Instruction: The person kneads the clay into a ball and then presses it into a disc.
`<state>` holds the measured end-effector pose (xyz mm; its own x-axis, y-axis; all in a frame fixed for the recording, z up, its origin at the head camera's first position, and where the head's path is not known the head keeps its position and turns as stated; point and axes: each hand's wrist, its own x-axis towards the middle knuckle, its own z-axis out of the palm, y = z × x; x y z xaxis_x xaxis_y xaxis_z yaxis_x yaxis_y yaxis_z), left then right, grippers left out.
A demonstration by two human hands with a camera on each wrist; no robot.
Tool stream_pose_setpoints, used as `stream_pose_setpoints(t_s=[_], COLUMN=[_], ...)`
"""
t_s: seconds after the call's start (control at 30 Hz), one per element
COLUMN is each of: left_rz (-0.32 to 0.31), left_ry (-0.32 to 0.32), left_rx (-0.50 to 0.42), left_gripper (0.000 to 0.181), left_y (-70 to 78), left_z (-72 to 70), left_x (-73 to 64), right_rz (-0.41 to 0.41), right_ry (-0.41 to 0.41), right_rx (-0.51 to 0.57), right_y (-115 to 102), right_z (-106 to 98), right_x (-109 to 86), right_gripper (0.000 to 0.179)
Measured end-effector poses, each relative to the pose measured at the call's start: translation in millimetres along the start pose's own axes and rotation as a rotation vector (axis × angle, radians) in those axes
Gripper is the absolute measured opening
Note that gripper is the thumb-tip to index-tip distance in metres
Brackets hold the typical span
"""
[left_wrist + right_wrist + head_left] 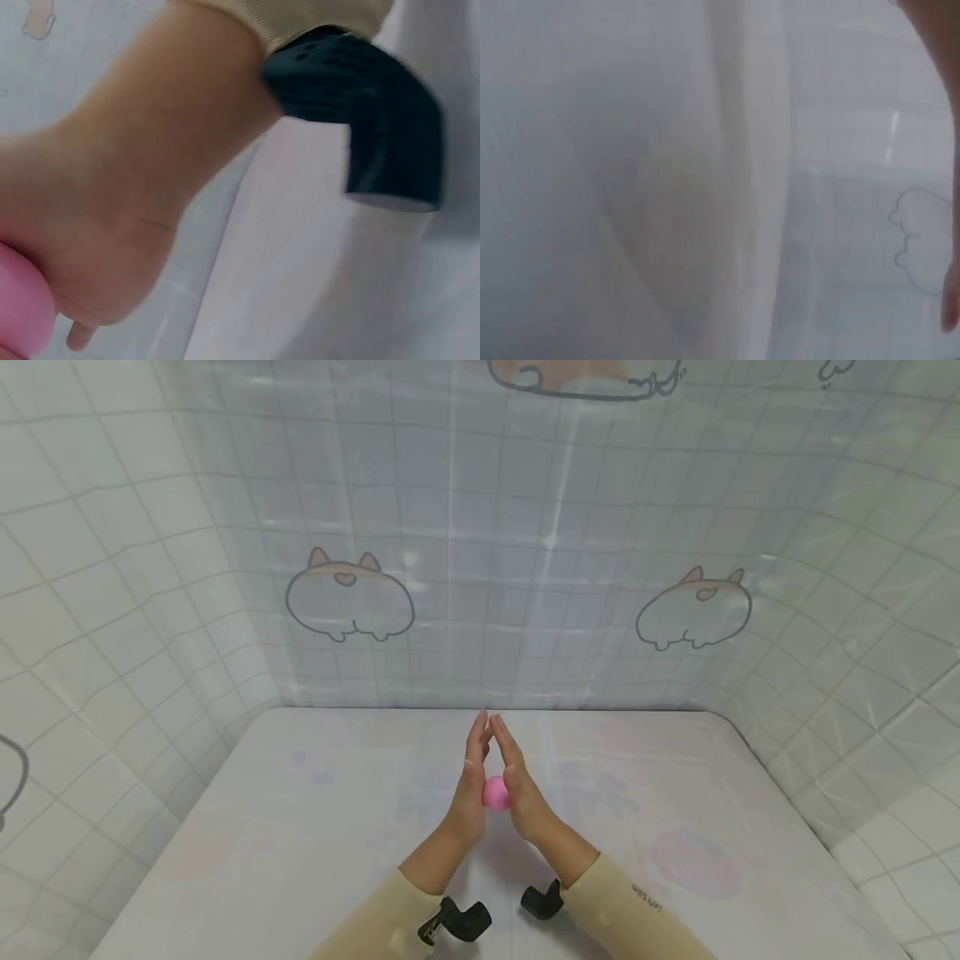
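Note:
A pink ball point(497, 793) sits between the two palms in the head view, over the white tabletop. My left hand point(468, 797) presses on its left side and my right hand point(528, 802) on its right. Fingers on both hands are straight and point away, with the fingertips close together at the top. In the left wrist view, part of the ball point(24, 304) shows against a palm at the lower left. Only a strip of a hand point(951, 296) appears at the right edge of the right wrist view, and no ball is visible there.
A white table surface point(315, 843) with faint printed patches lies below the hands. Grid-patterned curtains point(495, 527) with cartoon animal drawings enclose the back and both sides. Black wrist cameras point(468, 922) jut inward from the beige sleeves point(637, 914).

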<state>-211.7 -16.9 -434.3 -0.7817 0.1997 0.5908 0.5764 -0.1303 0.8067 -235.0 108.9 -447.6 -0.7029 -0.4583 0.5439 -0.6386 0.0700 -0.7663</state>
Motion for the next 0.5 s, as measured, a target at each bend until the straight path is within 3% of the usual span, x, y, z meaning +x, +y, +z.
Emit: stream_pose_setpoints(t_s=[0.17, 0.27, 0.4, 0.5], left_rz=[-0.026, -0.016, -0.030, -0.090], left_ry=[0.106, 0.130, 0.113, 0.067], left_rx=[-0.031, -0.036, -0.033, 0.000], left_gripper=[0.091, 0.095, 0.092, 0.084], left_y=[-3.5, -5.3, -8.1, -12.8], left_z=[-5.7, -10.0, -14.2, -15.7], left_x=[6.9, 11.0, 11.4, 7.0], right_rz=[-0.043, -0.090, -0.153, -0.174], right_ry=[-0.061, -0.088, -0.095, -0.076], right_rx=[0.055, 0.065, 0.049, 0.068], right_y=[-4.0, -7.3, -14.3, -20.3], right_z=[9.2, 13.1, 14.9, 13.6], right_x=[-7.6, -12.3, -13.3, -11.8], right_gripper=[0.080, 0.082, 0.084, 0.085])
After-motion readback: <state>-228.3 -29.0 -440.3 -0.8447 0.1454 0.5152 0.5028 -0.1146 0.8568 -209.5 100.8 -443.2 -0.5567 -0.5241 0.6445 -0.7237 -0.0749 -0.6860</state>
